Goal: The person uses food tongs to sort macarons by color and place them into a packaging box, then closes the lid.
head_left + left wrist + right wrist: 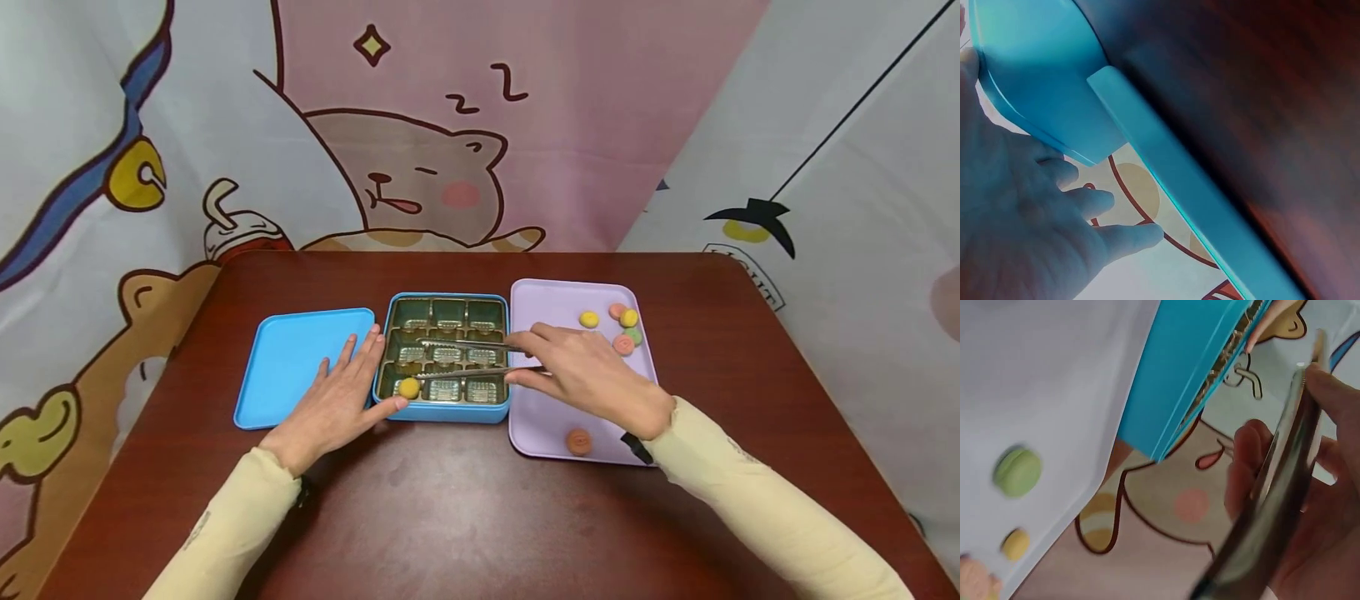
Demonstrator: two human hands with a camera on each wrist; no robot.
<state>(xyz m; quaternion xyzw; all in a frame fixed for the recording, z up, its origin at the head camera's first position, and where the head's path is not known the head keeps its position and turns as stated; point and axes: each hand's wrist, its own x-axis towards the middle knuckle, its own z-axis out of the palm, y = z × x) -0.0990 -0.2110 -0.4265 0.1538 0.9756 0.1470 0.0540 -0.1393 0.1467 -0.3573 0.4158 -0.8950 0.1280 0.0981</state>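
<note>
My right hand holds metal tongs, their two arms spread apart over the compartment box. In the right wrist view the tongs run along the fingers and thumb. A yellow macaron sits in the front-left compartment of the blue box, just beyond the lower tong tip. Nothing shows between the tong tips. My left hand has its fingers extended along the left side of the box, the thumb at its front-left corner. In the left wrist view this hand lies beside the blue box wall.
Left of the box lies a blue lid, partly under the left hand. On the right, a lilac tray holds several macarons: a yellow one, a brownish one near its front, and a pink, yellow and green cluster. A patterned cloth hangs behind the table.
</note>
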